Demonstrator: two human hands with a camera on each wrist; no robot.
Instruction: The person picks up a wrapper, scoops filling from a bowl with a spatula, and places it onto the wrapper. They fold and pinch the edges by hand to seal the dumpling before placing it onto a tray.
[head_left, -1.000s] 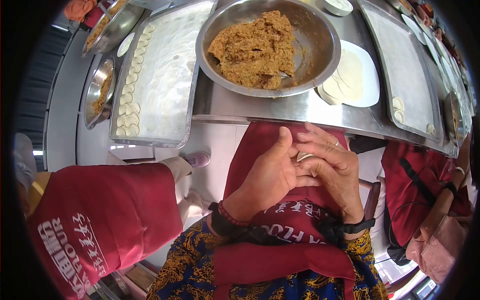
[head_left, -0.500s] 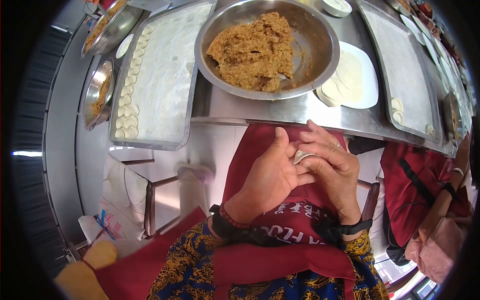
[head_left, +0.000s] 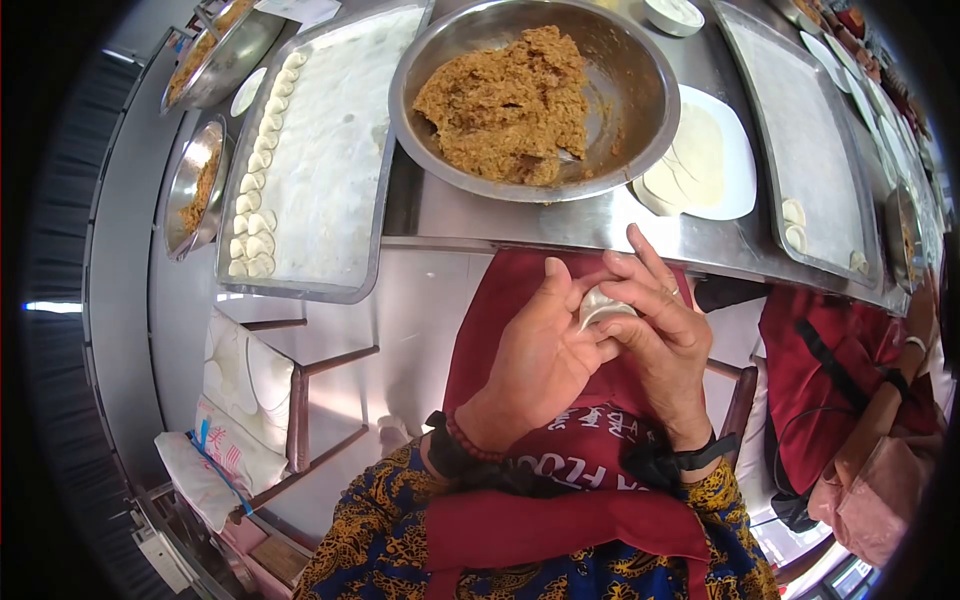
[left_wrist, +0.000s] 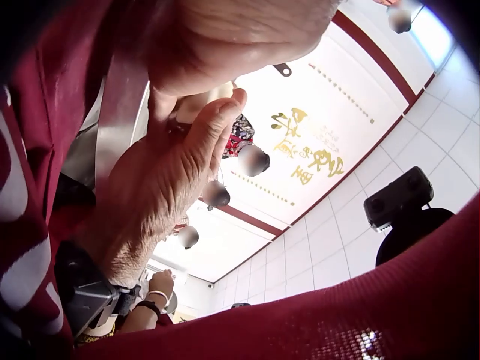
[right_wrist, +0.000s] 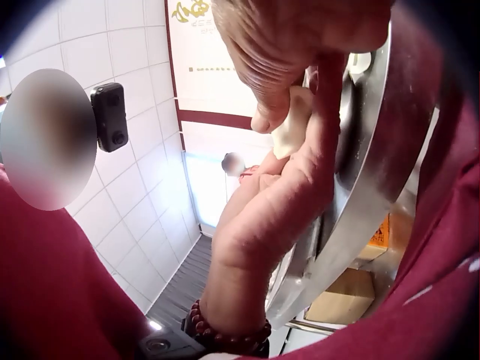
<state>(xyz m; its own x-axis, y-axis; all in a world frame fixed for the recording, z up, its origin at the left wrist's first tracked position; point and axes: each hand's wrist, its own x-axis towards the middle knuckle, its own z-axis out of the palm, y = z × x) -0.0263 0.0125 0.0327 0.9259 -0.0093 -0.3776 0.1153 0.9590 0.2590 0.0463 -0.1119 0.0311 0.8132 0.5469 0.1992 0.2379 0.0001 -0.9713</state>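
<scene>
In the head view my left hand (head_left: 535, 355) is held palm up with its thumb raised. Across its fingers lies a pale dough dumpling (head_left: 602, 306) with a curved edge, partly covered by fingers. My right hand (head_left: 665, 335) pinches that edge between thumb and forefinger, its other fingers spread above. In the right wrist view the dough (right_wrist: 294, 126) shows between the right thumb and the left fingers. The left wrist view gives only a small pale part of the dough (left_wrist: 201, 103) beside the right thumb.
A steel bowl (head_left: 630, 165) of brown filling stands ahead on the table, beside a white plate (head_left: 740, 180) of round wrappers. The floured left tray (head_left: 330, 200) bears a column of dumplings; the right tray (head_left: 820, 130) has a few. A chair (head_left: 300, 415) is at left, a neighbouring person's arm (head_left: 885, 400) at right.
The dumpling shows more between my hands, which have shifted slightly left as my right fingers lift and spread. The person in a red apron at left has moved out of view, uncovering the chair.
</scene>
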